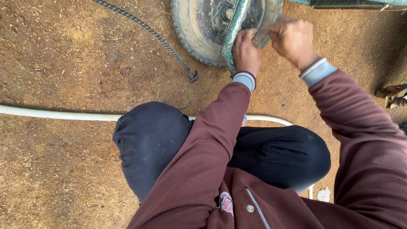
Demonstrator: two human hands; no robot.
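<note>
Crouched on brown, chaff-strewn dirt ground [63, 169], dark-trousered knees at six o'clock; at twelve o'clock, a small wheel [199, 29] with worn rubber tyre and grimy metal hub, straddled by a chipped green metal fork [232, 32] with long axis steeply up, leaning toward one o'clock. Left hand [246, 53] with fingers clamped on the fork's lower end; right hand [292, 38] at one o'clock, fingers curled together on the wheel's rim. Dark linked chain [148, 32] slanting from eleven o'clock down toward the wheel; white pipe [55, 114] lying across at nine o'clock.
</note>
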